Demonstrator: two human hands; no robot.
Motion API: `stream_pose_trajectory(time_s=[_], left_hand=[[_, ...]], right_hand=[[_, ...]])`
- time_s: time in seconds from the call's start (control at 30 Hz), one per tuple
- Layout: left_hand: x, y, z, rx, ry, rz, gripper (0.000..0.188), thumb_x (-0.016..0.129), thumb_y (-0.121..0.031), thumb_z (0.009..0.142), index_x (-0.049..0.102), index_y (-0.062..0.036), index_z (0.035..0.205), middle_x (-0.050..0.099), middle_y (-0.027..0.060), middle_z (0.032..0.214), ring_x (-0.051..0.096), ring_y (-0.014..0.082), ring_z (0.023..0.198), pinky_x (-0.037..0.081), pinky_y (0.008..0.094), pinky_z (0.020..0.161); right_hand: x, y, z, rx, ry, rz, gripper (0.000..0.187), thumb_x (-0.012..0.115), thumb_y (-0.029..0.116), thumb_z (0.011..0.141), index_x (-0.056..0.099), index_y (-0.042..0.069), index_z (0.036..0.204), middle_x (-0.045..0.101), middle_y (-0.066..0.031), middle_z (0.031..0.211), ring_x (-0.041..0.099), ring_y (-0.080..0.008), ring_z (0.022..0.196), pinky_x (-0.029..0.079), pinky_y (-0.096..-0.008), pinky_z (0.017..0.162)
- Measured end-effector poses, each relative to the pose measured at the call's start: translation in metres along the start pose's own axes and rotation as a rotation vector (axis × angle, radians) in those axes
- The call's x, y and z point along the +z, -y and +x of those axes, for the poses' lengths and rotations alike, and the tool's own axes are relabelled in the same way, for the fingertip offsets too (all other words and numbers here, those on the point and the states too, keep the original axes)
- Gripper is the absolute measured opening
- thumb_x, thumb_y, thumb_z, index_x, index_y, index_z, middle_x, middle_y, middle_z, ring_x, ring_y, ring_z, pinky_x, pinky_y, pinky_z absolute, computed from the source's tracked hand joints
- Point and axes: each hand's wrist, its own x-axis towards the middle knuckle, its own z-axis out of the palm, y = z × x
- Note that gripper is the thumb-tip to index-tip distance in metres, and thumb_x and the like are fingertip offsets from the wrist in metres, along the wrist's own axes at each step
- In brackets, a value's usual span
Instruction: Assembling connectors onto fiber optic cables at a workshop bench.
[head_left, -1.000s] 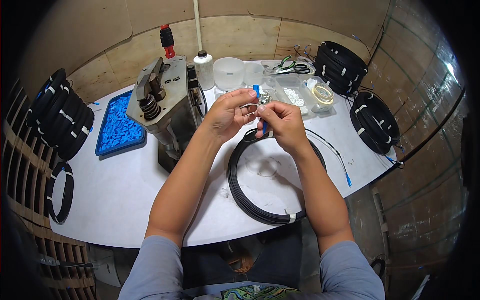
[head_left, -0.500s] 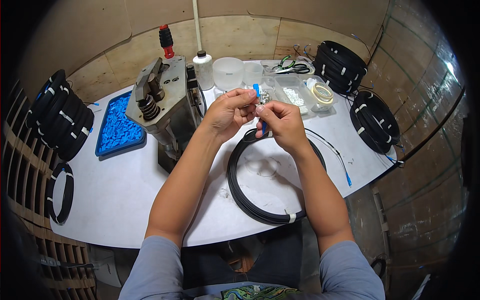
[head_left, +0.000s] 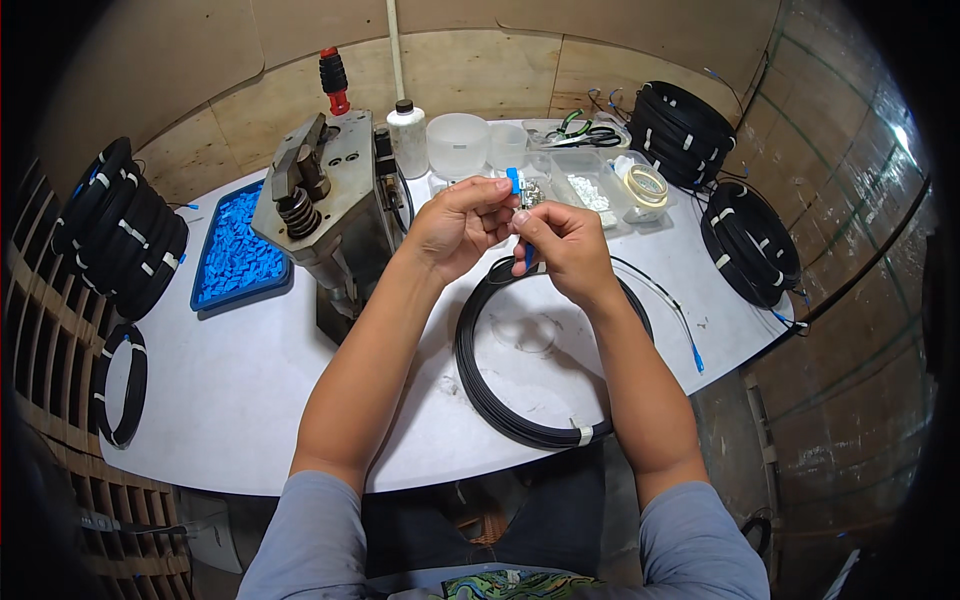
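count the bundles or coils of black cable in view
5: a stack far left, a coil at the left table edge, a coil under the hands, a stack back right, a stack right. More may be hidden.

Past my fingers (head_left: 500,190), at the back of the worktop (head_left: 250,400), stands a small white bottle (head_left: 408,135) with a black cap; any label on it is too small to make out. Beside it, straight beyond my fingers, sit two round, cloudy plastic tubs (head_left: 458,143), plain and unlabelled. Just to the right of my fingers lies a clear, shallow, rectangular plastic box (head_left: 590,180) holding small white pieces. Far to the left of my fingers lies a blue rectangular tray (head_left: 205,297) heaped with little blue parts. I see no signs or screens anywhere.
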Motion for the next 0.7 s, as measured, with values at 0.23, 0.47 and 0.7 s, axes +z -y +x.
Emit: stream_pose_trajectory(time_s=[0.23, 0.47, 0.7], left_hand=[[0.0022, 0.0004, -0.0004, -0.005, -0.008, -0.005, 0.012, 0.065, -0.019, 0.086, 0.058, -0.0094, 0.086, 0.062, 0.003, 0.087, 0.059, 0.0145, 0.083, 0.045, 0.0307, 0.079], [-0.0001, 0.0018, 0.0008, 0.002, 0.009, -0.011, 0.013, 0.065, -0.019, 0.086, 0.056, -0.0094, 0.087, 0.061, 0.0032, 0.088, 0.058, 0.0151, 0.084, 0.045, 0.0309, 0.079], [0.0031, -0.0002, -0.0023, 0.016, -0.013, 0.012, 0.014, 0.066, -0.019, 0.086, 0.058, -0.0077, 0.092, 0.062, 0.0041, 0.092, 0.06, 0.0157, 0.087, 0.046, 0.0301, 0.08]], right_hand=[[0.0005, 0.0027, -0.0007, -0.005, 0.02, -0.005, 0.02, 0.062, 0.014, 0.09, 0.063, -0.001, 0.078, 0.06, -0.0049, 0.064, 0.057, -0.01, 0.052, 0.048, -0.023, 0.047], [0.0007, 0.0027, -0.0009, 0.011, 0.021, 0.013, 0.02, 0.062, 0.014, 0.09, 0.063, -0.001, 0.078, 0.06, -0.005, 0.064, 0.057, -0.01, 0.052, 0.049, -0.0232, 0.047], [0.0006, 0.0023, -0.001, 0.01, 0.013, 0.008, 0.02, 0.062, 0.015, 0.09, 0.062, 0.0, 0.077, 0.06, -0.0049, 0.065, 0.057, -0.0098, 0.052, 0.049, -0.0233, 0.048]])
